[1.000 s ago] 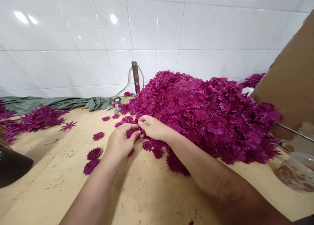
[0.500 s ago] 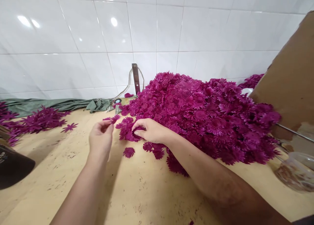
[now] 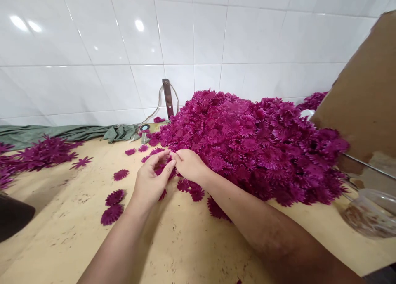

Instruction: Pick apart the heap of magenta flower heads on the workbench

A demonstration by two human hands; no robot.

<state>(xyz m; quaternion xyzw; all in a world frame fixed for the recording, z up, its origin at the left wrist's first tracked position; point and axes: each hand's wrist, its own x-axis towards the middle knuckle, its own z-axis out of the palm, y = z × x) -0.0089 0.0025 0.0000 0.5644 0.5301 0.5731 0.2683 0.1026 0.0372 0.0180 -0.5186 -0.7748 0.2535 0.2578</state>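
Note:
My left hand (image 3: 151, 181) and my right hand (image 3: 188, 164) meet at their fingertips at the left edge of a big heap of purple artificial flower heads (image 3: 235, 143). Thumb and forefinger of the left hand pinch close against the right fingertips; whatever is between them is too small or hidden. The right hand is curled around purple flower pieces (image 3: 172, 173), mostly covered by its own fingers and the left thumb. Left of my hands lie several loose flower layers, among them one flat piece (image 3: 121, 175) and a pair (image 3: 111, 214) beside the left wrist.
Narrow-petalled purple pieces (image 3: 46, 154) are piled at the left, near a dark container (image 3: 14, 218). Behind them lies green cloth (image 3: 68, 133) along the tiled wall. A cardboard sheet (image 3: 359, 90) and a clear plastic tub (image 3: 369, 214) stand at the right.
The left hand has moved right to meet the right hand and no longer shows the flower piece it held. More loose flower layers now show on the table left of it.

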